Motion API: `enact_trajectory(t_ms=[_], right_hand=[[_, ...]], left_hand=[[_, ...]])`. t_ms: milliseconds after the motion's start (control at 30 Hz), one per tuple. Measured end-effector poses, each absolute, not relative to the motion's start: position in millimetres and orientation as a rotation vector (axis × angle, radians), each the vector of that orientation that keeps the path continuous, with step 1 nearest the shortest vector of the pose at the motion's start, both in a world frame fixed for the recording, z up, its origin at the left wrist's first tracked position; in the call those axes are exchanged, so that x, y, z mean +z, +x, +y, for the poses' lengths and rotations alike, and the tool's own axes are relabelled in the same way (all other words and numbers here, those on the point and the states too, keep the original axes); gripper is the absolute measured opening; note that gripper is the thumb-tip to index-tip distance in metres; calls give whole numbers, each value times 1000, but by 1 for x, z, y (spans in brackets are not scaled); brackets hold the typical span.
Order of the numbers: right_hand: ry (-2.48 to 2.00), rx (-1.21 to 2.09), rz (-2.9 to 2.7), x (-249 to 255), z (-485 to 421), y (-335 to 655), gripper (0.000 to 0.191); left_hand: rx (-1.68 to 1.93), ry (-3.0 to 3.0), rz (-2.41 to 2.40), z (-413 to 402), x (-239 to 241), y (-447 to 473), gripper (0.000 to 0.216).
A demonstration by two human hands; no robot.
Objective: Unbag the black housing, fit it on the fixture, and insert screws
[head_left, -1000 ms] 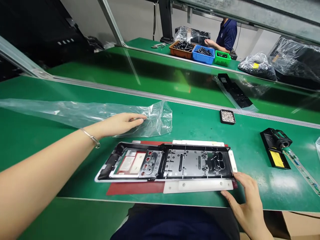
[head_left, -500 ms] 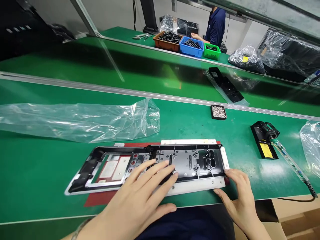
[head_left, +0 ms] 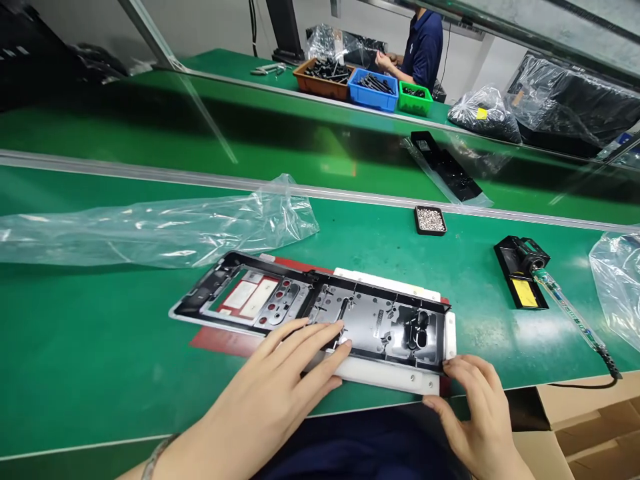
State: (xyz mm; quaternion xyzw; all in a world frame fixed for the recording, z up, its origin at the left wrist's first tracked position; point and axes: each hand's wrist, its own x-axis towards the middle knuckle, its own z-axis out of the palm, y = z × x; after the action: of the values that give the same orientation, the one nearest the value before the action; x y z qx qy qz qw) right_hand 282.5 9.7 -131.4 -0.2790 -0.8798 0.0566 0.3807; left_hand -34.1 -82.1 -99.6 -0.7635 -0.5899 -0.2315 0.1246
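Note:
A long black plastic panel with slots and holes lies in a white jig over a red mat on the green bench. My left hand rests flat on the panel's near edge, fingers stretched out and apart. At the jig's near right corner my right hand touches the white edge with its fingertips, fingers slightly bent and holding nothing.
A clear plastic bag lies beyond the panel at the left. A small black tray of screws and an electric screwdriver on a black stand sit to the right. A co-worker works at orange, blue and green bins on the far bench.
My left hand left the plastic bag and came down onto the panel. The panel and jig have turned, their left end swinging away from me. My right hand stayed at the right corner.

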Motion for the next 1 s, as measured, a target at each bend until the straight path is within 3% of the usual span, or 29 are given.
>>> enact_trajectory(t_ms=[100,267,567,733,800,900,1000], right_hand=[[-729,136,-2253,-131,19,285,22],[-707,150,-2264,-129,33,288,23],[-670,216,-2283,-119,23,286,23],[-477,340,-2427,-92,-1,283,30],[-396,348,-2417,-83,2,281,23],[-620,225,-2291,-81,17,274,14],[-800,194,-2262,-91,28,263,35]], left_hand=[[-670,-2215,-1705,-83,-99,-32,56],[-667,-2212,-1619,-81,-95,-30,25],[-681,-2217,-1610,-78,-95,-31,26],[-601,-2199,-1579,-75,-97,-51,47],[-617,-2106,-1577,-75,-99,-54,49],[-724,-1977,-1625,-78,-99,-49,35],[-851,-1979,-1691,-88,-94,-37,13]])
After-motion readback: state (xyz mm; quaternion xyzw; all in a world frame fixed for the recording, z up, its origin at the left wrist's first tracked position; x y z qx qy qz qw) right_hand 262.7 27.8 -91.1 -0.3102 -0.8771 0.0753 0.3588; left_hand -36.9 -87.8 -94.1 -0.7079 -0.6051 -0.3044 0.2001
